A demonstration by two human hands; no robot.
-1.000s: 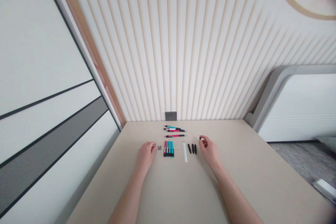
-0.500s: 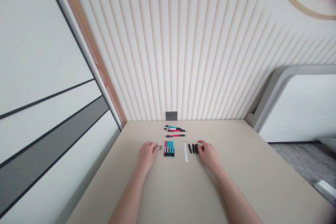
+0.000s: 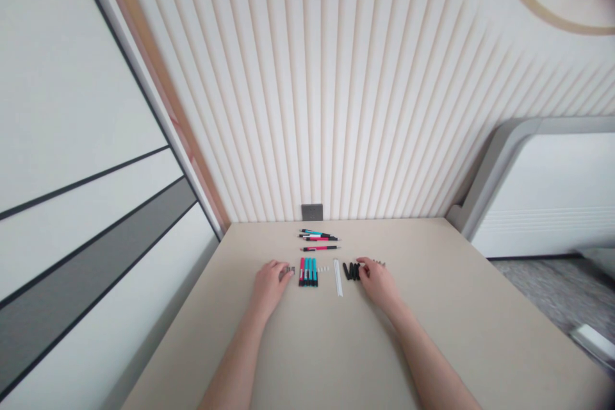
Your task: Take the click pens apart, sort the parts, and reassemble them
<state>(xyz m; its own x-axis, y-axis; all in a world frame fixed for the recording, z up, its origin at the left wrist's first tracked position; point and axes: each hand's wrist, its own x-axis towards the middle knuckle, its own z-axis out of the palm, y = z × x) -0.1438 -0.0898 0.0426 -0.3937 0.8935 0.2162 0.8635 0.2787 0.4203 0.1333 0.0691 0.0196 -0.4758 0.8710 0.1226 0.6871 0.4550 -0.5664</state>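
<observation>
My left hand (image 3: pixel 270 283) rests on the table with thumb and forefinger apart, curved around small grey metal pieces (image 3: pixel 290 269). Just right of it lies a row of pen barrels (image 3: pixel 308 272), one pink and several turquoise, with black ends. Small white bits (image 3: pixel 323 269) and thin white tubes (image 3: pixel 338 277) come after them. My right hand (image 3: pixel 378 282) has its thumb and forefinger apart against the right side of several short black pen grips (image 3: pixel 352 271); its fingers partly cover the last one. Behind that hand, small metallic tips (image 3: pixel 379 263) show in part.
Whole pens (image 3: pixel 318 236) in turquoise, white and pink lie in a loose bunch near the wall. A single pink-and-black pen (image 3: pixel 320 248) lies crosswise in front of them. A dark wall socket (image 3: pixel 312 212) sits at the back edge of the table (image 3: pixel 317 352).
My right hand has moved slightly left, and the black grips now lie closer together and slanted. More of the metallic tips shows behind it. My left hand has hardly moved.
</observation>
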